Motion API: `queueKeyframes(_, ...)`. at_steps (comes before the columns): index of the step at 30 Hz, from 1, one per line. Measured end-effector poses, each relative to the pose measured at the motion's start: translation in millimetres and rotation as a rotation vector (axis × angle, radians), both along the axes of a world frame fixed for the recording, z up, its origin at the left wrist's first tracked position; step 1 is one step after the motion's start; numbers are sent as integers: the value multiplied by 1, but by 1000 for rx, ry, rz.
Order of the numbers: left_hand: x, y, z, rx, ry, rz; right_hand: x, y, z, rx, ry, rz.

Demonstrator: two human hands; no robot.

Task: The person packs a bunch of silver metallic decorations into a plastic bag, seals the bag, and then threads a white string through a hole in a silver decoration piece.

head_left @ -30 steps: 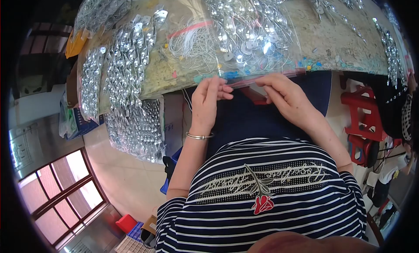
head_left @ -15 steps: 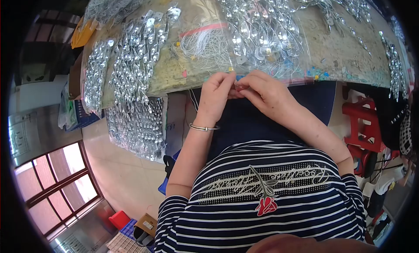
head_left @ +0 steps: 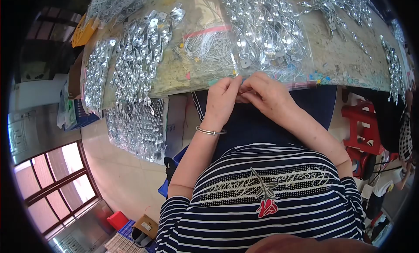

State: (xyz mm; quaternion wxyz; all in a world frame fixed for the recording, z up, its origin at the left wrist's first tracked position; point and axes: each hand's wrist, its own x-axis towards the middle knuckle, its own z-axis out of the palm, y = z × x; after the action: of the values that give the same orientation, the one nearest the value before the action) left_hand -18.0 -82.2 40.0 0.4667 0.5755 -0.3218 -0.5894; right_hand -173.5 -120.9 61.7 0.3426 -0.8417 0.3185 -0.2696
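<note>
At upper centre, by the table's [head_left: 170, 80] near edge, we have a thin silvery strip [head_left: 234, 64] just beyond our fingertips. Our left hand [head_left: 219, 101] has thumb and forefinger together; our right hand [head_left: 269, 95], beside it, curls its fingers close to them. Whatever either hand pinches is too small for us to tell, and we cannot tell whether the right fingertips meet. Above the hands lie a clear bag of white strings [head_left: 209, 45] and, to its right, twisted silvery strips [head_left: 266, 28] under clear plastic. More silvery strips [head_left: 142, 56] hang over the edge at upper left. A red stool [head_left: 362, 124] stands at right.
</note>
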Motion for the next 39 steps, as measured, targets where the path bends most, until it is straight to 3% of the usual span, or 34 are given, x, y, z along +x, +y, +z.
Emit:
queueKeyframes(15,-1,3,1,-35,26,18,-5,8,-2,33,41,10)
queueKeyframes(24,5,5,1,-40,14,42,-58,20,44,240,-59,20)
queueKeyframes(26,6,6,2,-40,1,43,-84,26,64,660,-174,-170)
queueKeyframes(30,4,9,2,-70,-11,60,-139,30,70,444,-494,-312)
queueKeyframes(39,7,11,-11,-153,-24,63,-215,35,62,537,-903,-375)
